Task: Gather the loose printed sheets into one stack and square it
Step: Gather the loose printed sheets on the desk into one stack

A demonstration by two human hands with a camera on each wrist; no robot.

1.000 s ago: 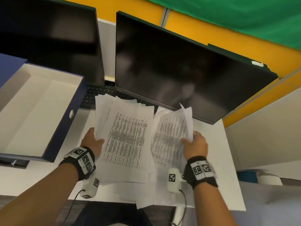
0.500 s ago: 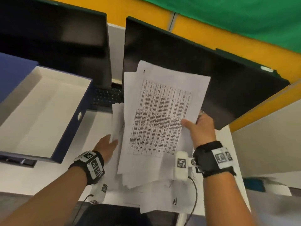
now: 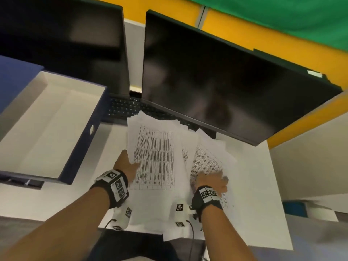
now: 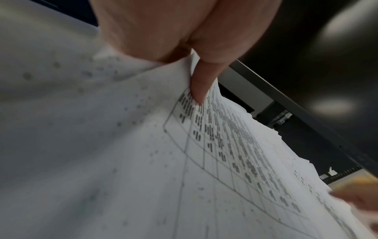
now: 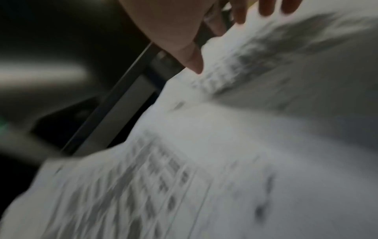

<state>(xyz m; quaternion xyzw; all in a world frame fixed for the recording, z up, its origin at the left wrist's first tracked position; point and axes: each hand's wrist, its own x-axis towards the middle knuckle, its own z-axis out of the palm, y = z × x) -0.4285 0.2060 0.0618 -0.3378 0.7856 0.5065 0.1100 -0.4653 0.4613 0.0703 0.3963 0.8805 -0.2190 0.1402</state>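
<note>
A pile of printed sheets (image 3: 154, 157) with a table on top lies tilted on the white desk (image 3: 259, 194). My left hand (image 3: 126, 163) grips its left edge. In the left wrist view the thumb (image 4: 198, 90) presses on the top sheet (image 4: 225, 153) with the fingers beneath. To the right, more loose sheets (image 3: 207, 159) lie fanned and partly curled up. My right hand (image 3: 214, 180) is down on them; in the blurred right wrist view its thumb (image 5: 194, 64) and spread fingers (image 5: 266, 8) touch a raised sheet (image 5: 286, 64). Some sheets overhang the desk's front edge.
An open blue box file (image 3: 81, 153) with a white inside stands at the left. Two dark monitors (image 3: 216, 81) (image 3: 62, 44) close off the back, with a keyboard (image 3: 128, 108) below them. The desk ends just right of the loose sheets.
The right hand laid the sheets it had lifted onto the left pile, then dropped back right onto the loose sheets. The left hand took hold of the pile's left edge.
</note>
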